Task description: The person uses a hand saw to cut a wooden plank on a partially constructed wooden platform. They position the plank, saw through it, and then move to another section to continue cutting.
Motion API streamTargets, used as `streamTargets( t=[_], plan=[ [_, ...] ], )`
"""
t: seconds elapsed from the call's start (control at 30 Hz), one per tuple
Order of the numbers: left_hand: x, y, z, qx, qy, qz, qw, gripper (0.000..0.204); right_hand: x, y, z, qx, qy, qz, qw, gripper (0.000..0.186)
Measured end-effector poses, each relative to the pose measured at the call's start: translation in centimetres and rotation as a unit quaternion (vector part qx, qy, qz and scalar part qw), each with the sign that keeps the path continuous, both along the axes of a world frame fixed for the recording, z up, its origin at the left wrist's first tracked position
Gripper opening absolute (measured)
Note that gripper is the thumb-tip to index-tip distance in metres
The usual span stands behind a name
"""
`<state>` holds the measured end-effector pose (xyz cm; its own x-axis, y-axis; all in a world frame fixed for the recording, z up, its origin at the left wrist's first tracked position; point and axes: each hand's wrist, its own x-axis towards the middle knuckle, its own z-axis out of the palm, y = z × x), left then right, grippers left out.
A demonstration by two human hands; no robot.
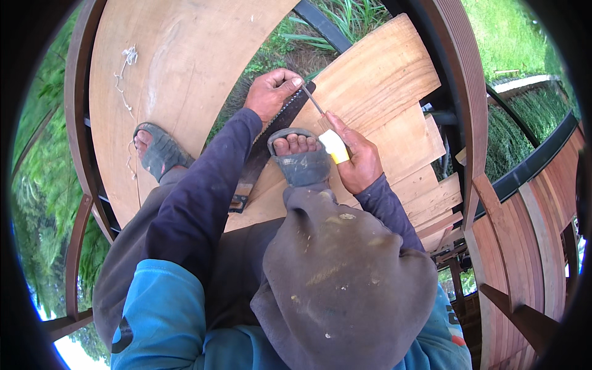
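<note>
A handsaw with a dark blade (295, 108) lies slantwise on the wooden boards, its toothed edge facing left. Partway along, my sandaled right foot (300, 157) covers part of the blade; the saw's near end shows below the foot. My right hand (361, 157) is closed around the white and yellow handle (335, 147) of a thin metal file (313, 100). The file slants up and left to the blade's far end. There, my left hand (270, 94) pinches the file's tip between thumb and forefinger, beside the saw teeth.
My left foot (159, 151) rests on a broad wooden panel (179, 55) at the left, where a frayed white string (126, 71) lies. Between panel and boards, a gap opens onto plants below. Dark metal beams (324, 26) and a curved brown rail (459, 74) border the boards.
</note>
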<state>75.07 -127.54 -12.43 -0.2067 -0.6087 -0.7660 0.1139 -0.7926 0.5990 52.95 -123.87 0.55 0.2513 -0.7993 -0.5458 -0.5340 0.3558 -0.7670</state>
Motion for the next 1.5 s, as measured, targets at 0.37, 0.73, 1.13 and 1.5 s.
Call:
streamTargets(
  t=[0.37,0.73,1.13,1.5],
  plan=[
    [-0.4,0.0,0.3,0.032,0.031,0.019,0.999,0.020,-0.9,-0.2,-0.1,0.011,0.011,0.017,1.000,0.059],
    [-0.4,-0.7,0.3,0.003,-0.008,-0.033,0.999,0.020,-1.3,-0.6,0.0,0.029,0.012,0.023,0.999,0.064],
    [-0.4,-0.7,0.3,-0.011,-0.034,-0.055,0.998,0.020,-1.0,-1.6,0.3,0.069,0.070,0.053,0.994,0.069],
    [2.3,-3.7,-2.1,0.085,0.035,0.011,0.996,0.024,1.9,-4.4,-3.5,0.054,0.081,0.088,0.991,0.079]
  ],
)
